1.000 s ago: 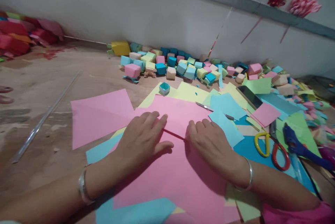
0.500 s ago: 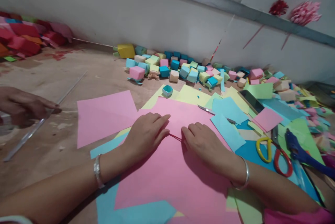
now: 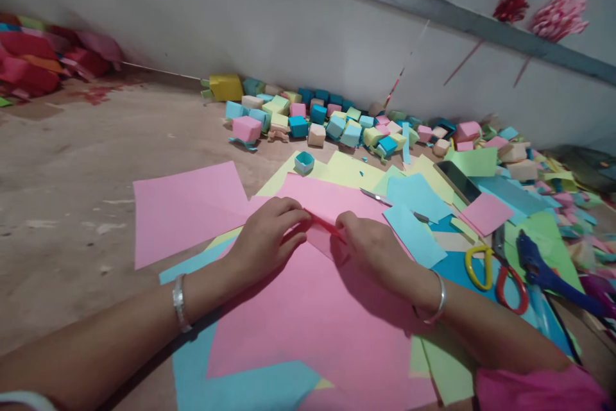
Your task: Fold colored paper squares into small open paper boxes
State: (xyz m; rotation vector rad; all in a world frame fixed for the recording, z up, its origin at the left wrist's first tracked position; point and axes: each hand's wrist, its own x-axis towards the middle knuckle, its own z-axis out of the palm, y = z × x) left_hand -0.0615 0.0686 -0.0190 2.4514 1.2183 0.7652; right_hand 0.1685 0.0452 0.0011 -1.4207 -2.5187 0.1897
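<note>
Between my two hands is a small folded pink paper piece [image 3: 325, 226], its darker edge running slantwise from one hand to the other. My left hand [image 3: 272, 231] is closed on its left end, thumb and fingertips pinching. At its right end, my right hand [image 3: 373, 247] has curled fingers pressed on the paper. My fingers hide both ends of the piece. Beneath lies a large pink sheet [image 3: 308, 315], over several blue and yellow sheets. Just beyond my hands stands a small open blue paper box [image 3: 304, 162].
Scissors [image 3: 500, 276], a blue glue gun [image 3: 553, 276], a small blade [image 3: 375, 197] and a dark phone [image 3: 457, 181] lie on the right among paper sheets. A pink sheet [image 3: 190, 212] lies left. Small paper boxes [image 3: 316, 135] line the wall.
The folded paper between my hands has tilted up and shows more of its surface. Another person's hand and a clear strip at the left have gone from view.
</note>
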